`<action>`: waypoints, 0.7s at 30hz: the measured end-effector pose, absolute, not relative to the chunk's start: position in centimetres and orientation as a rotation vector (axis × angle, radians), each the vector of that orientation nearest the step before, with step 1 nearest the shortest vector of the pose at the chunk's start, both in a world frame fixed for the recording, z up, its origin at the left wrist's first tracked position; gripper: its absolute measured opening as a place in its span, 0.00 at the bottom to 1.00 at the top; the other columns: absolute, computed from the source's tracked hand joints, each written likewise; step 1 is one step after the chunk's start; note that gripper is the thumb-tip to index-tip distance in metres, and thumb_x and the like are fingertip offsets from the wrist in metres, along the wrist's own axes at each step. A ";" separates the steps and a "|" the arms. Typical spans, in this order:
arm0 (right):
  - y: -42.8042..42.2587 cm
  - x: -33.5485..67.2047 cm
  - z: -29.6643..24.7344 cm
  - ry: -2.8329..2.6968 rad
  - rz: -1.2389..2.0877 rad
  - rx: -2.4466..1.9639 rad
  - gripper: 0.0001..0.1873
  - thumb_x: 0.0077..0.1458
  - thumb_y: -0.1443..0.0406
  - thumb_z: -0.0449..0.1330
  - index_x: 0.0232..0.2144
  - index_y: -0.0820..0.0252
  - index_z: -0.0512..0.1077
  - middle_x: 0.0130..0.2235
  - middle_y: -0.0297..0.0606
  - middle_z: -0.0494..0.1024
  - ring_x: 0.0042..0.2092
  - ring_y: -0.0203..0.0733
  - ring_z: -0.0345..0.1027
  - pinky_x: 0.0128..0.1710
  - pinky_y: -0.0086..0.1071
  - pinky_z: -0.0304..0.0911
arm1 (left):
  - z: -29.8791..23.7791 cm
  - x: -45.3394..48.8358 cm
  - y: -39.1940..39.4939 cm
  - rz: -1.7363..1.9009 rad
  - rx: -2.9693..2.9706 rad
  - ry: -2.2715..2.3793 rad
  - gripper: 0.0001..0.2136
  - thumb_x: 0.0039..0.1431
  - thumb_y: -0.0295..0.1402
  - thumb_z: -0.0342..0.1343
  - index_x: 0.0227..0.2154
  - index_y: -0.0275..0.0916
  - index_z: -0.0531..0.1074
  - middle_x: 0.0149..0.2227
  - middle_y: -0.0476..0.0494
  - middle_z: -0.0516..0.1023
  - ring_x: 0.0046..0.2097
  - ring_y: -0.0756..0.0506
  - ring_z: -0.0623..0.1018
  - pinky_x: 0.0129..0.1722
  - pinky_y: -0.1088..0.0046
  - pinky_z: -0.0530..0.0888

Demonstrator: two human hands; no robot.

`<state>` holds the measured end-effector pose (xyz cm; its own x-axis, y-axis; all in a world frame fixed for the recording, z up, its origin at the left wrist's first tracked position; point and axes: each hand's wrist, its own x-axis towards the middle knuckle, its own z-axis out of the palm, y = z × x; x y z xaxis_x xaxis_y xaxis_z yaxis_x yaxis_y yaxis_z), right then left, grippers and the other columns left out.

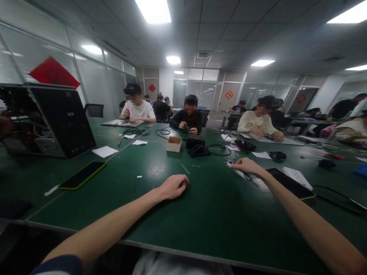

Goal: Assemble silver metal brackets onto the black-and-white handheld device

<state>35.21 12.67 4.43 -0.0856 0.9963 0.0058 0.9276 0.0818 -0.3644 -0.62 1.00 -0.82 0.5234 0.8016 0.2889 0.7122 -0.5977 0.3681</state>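
Observation:
My left hand (174, 187) rests on the green table (155, 217), its fingers curled together and nothing visible in them. Further off to the right, my right hand (249, 167) reaches down with its fingertips pinched over a white paper-like sheet (239, 172). Small dark and metallic bits lie on and around that sheet, too blurred to name. Whatever the right fingers pinch is hidden. Just beyond my hands stand a small open cardboard box (174, 145) and a black device on a stand (196, 145).
On the left are a black HP computer case (63, 118) with its side open and a green-edged phone (83, 175). A dark tablet (289, 183) lies beside my right forearm. Cables (137, 131) and paper scraps are scattered about. Several people (189, 116) sit across the table.

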 end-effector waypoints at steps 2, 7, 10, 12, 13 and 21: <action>9.7 31.4 4.8 -2.264 0.610 -1.793 0.19 0.47 0.50 0.61 0.28 0.62 0.75 0.29 0.39 0.78 0.31 0.42 0.70 0.26 0.28 0.57 | -0.7 -0.5 0.8 0.646 2.547 1.308 0.08 0.60 0.30 0.50 0.40 0.37 0.71 0.37 0.45 0.77 0.38 0.46 0.75 0.38 0.72 0.70; 3.6 22.3 3.9 -2.516 0.741 -1.501 0.16 0.43 0.54 0.65 0.30 0.60 0.75 0.29 0.36 0.78 0.29 0.38 0.70 0.21 0.26 0.56 | -0.2 -0.4 0.6 0.600 2.590 1.321 0.12 0.61 0.41 0.53 0.40 0.37 0.71 0.36 0.45 0.76 0.37 0.45 0.75 0.36 0.71 0.69; 2.4 19.7 3.3 -2.523 0.931 -1.489 0.20 0.46 0.51 0.64 0.32 0.61 0.73 0.26 0.37 0.78 0.24 0.36 0.69 0.19 0.26 0.56 | -0.3 -0.7 0.8 0.600 2.583 1.351 0.09 0.62 0.38 0.53 0.38 0.37 0.70 0.35 0.45 0.76 0.37 0.46 0.75 0.37 0.71 0.69; 2.6 19.6 3.0 -2.497 0.987 -1.471 0.23 0.48 0.47 0.61 0.34 0.62 0.73 0.27 0.37 0.77 0.24 0.37 0.69 0.20 0.27 0.57 | -0.6 -1.0 1.1 0.615 2.542 1.371 0.07 0.62 0.35 0.53 0.39 0.38 0.70 0.36 0.45 0.76 0.37 0.46 0.75 0.37 0.72 0.69; 2.9 19.8 2.9 -2.482 0.947 -1.441 0.24 0.50 0.47 0.60 0.34 0.62 0.73 0.28 0.38 0.77 0.25 0.38 0.69 0.21 0.27 0.58 | -0.7 -1.1 1.2 0.622 2.522 1.371 0.07 0.63 0.34 0.53 0.39 0.38 0.70 0.36 0.45 0.77 0.37 0.46 0.75 0.37 0.72 0.70; 4.4 22.2 -0.2 -2.473 0.419 -0.989 0.09 0.57 0.66 0.54 0.37 0.61 0.73 0.34 0.38 0.75 0.33 0.38 0.67 0.33 0.31 0.63 | -1.4 -0.9 1.7 0.672 2.536 1.332 0.08 0.64 0.27 0.48 0.40 0.39 0.71 0.40 0.44 0.77 0.42 0.45 0.75 0.42 0.71 0.71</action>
